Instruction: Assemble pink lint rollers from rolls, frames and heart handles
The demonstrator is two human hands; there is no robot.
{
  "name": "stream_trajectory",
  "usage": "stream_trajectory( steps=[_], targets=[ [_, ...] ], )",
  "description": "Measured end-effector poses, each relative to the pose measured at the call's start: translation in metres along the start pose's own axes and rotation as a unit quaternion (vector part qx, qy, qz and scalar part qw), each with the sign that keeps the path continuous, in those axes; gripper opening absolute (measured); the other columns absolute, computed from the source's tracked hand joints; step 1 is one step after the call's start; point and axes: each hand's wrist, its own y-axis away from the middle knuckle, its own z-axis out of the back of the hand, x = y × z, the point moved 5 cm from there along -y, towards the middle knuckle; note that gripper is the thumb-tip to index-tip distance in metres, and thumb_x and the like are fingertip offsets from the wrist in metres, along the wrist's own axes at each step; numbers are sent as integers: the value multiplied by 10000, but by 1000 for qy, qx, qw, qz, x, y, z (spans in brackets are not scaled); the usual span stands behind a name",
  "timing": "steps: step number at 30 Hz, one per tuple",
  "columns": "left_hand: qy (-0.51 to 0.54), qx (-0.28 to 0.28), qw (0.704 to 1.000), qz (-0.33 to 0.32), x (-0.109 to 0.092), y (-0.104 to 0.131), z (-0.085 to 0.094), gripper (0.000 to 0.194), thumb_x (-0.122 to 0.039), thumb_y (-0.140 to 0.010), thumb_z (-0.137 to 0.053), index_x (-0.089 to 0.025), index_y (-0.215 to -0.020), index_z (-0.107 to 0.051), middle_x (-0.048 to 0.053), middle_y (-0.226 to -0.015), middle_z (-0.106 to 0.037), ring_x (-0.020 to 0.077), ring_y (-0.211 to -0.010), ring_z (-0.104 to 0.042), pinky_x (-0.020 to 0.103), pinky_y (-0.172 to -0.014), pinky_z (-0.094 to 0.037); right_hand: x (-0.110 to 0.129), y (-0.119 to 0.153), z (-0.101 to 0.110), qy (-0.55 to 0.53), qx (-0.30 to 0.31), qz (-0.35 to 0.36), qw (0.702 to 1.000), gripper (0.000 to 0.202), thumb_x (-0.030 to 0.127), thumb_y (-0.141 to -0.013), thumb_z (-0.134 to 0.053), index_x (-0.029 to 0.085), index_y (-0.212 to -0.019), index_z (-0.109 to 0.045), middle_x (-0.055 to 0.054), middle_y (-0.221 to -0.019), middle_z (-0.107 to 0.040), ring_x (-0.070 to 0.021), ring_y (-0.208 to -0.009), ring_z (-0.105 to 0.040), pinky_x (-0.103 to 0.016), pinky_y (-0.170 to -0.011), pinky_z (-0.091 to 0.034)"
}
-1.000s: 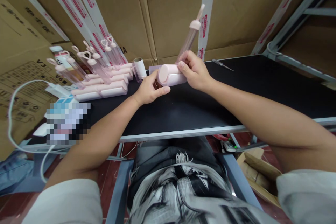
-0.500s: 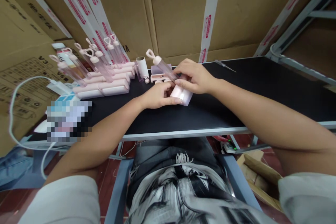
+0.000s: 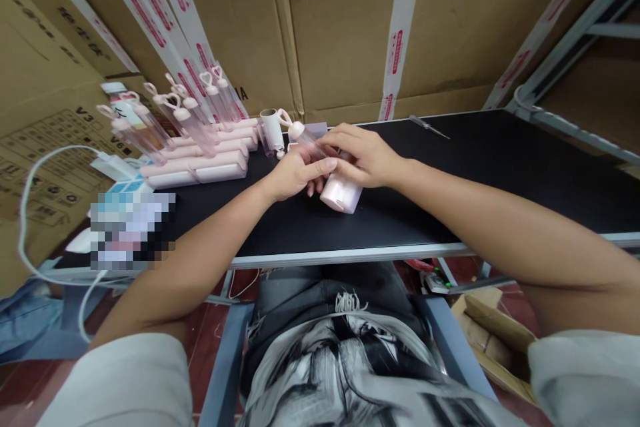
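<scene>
Head view, right grip (image 3: 361, 153) palm-down, touching case (image 3: 342, 195)

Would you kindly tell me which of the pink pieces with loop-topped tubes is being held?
The pink piece between the left hand and right hand; the other pieces rest grouped at the left of the table, neither hand touching them.

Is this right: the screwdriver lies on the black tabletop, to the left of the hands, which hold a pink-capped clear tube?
Wrong side: the head view shows the screwdriver on the right. It does lie on the black tabletop, and the pink-capped clear tube is held.
</scene>
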Motion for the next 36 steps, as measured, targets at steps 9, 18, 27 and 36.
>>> stream_trajectory(
  steps=[9,18,27,36],
  targets=[
    [46,-91,995,-23,3,0,14,675,-742,-798,-878,-170,-1089,-669,-11,-750,-688,123,-527,-679,204,-398,-513,-31,9,0,-78,-56,-151,984,725,761,-948,-676,282,-1490,-626,-160,-1463,-661,-378,-1323,-638,-618,-1165,-518],
    [33,-199,974,-102,-2,2,34,705,-802,-829,-808,-243,-1219,-628,-4,-836,-703,160,-594,-722,261,-474,-571,-56,21,-31,-322,-103,-325,883,919,867,-921,-630,357,-1633,-354,-143,-1620,-558,-354,-1393,-634,-612,-1142,-589],
    [-30,-150,984,-90,-5,4,30,663,-688,-784,-910,-205,-1160,-654,5,-829,-722,129,-609,-694,221,-474,-540,-51,21,-32,-325,-82,-310,890,1132,898,-816,-743,355,-1689,-269,-142,-1398,-703,-351,-1187,-745,-597,-1008,-655],
    [-24,-172,978,-112,-8,5,31,632,-661,-826,-885,-206,-1201,-660,4,-834,-721,127,-627,-687,222,-500,-534,-56,15,-16,-283,-118,-303,903,1109,914,-769,-771,346,-1631,-367,-137,-1392,-714,-387,-1282,-711,-594,-1023,-640]
  ],
)
